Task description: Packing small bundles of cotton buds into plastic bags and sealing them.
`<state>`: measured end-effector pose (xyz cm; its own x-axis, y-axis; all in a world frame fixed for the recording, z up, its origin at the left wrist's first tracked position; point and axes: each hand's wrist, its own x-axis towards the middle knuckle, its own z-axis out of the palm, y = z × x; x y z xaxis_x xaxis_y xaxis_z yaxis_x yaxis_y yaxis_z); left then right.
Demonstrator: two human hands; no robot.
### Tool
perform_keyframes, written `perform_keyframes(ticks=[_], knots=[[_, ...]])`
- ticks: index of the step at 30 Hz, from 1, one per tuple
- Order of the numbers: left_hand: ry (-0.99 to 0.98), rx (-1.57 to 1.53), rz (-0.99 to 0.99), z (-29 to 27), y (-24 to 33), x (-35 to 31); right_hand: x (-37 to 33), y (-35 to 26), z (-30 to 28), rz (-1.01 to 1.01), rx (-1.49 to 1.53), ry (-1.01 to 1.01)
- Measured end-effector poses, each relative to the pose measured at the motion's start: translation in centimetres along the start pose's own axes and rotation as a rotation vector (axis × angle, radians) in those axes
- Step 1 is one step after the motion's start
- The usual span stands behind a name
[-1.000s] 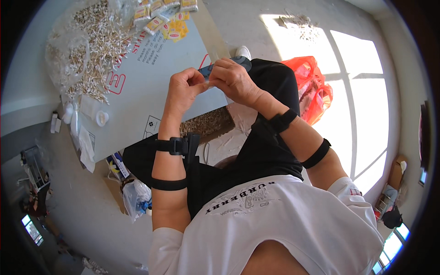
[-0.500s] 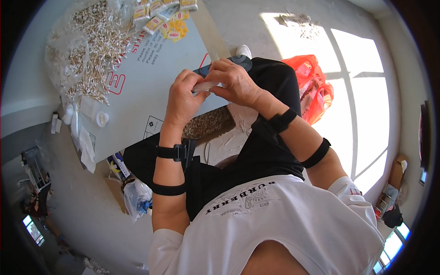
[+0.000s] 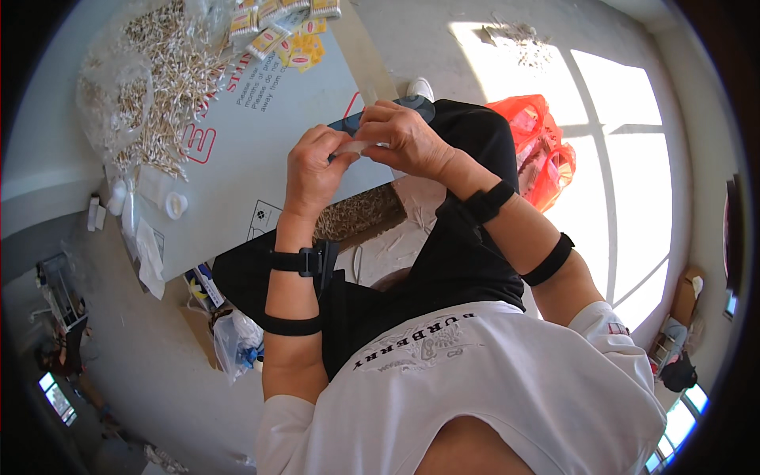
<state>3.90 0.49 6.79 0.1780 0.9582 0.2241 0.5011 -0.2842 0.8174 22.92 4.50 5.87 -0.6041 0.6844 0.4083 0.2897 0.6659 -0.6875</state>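
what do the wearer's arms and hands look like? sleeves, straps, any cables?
Left hand and right hand: no gloves. Each arm has a black wrist strap and a plain black elbow-side strap. The left wrist strap carries a black buckle. White short sleeves; the right one has a small reddish mark. No cables visible.

Pale grey surface (image 3: 237, 178) with red and black print, heaped cotton swabs (image 3: 178, 75) against clear plastic (image 3: 99, 99), small swab packs (image 3: 267, 42), yellow cards (image 3: 304, 55), round white cap (image 3: 176, 206)
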Motion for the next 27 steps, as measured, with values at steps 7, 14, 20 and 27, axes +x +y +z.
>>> perform_keyframes(ticks=[7, 14, 20, 27], knots=[[-0.008, 0.238, 0.211, -0.2, -0.1, 0.3, 0.4, 0.2, -0.3, -0.050, -0.040, -0.076], [-0.008, 0.274, 0.223, -0.1, 0.4, 0.4, 0.1, 0.1, 0.4, -0.036, -0.069, 0.013], [-0.004, 0.301, 0.248, 0.3, -0.1, 0.2, 0.3, 0.1, -0.3, -0.082, -0.096, -0.038], [0.017, -0.016, 0.015, -0.2, -0.3, -0.2, -0.1, 0.1, -0.5, 0.032, 0.034, 0.008]])
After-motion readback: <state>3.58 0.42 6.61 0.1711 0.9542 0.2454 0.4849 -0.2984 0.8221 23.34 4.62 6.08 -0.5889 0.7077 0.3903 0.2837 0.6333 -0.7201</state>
